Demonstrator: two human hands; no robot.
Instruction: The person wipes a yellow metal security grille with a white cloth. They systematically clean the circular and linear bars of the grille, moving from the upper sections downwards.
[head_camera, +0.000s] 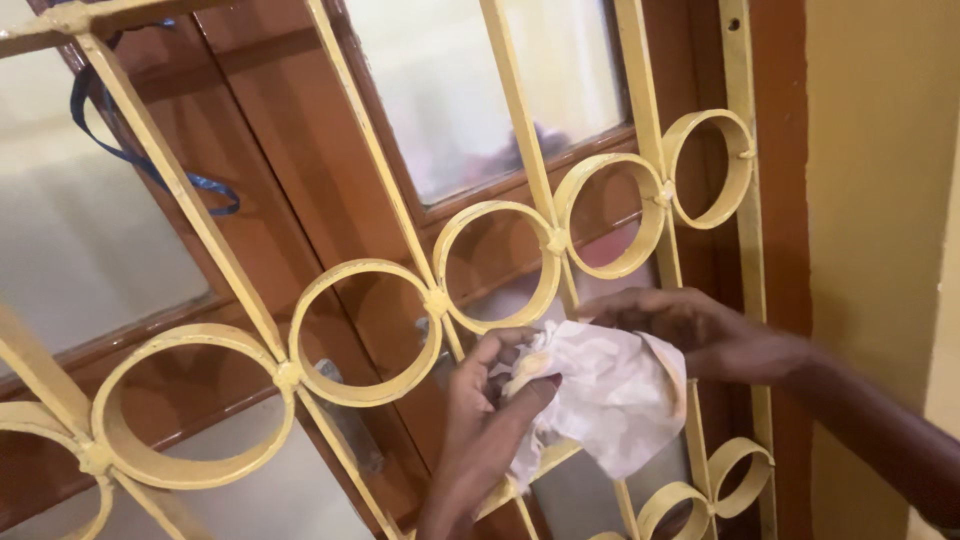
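Observation:
A crumpled white cloth (610, 395) with faint yellowish stains is pressed against a cream-yellow metal window grille (365, 335) made of slanted bars and a row of rings. My left hand (485, 420) comes up from below and grips the cloth's left edge around a bar. My right hand (700, 330) reaches in from the right and rests on the cloth's upper edge, fingers spread flat over it. Part of the grille bar is hidden behind the cloth.
Behind the grille is a brown wooden window frame (300, 170) with frosted glass panes (470, 80). A blue strap (130, 155) hangs at the upper left. A yellow wall (880, 180) runs down the right side.

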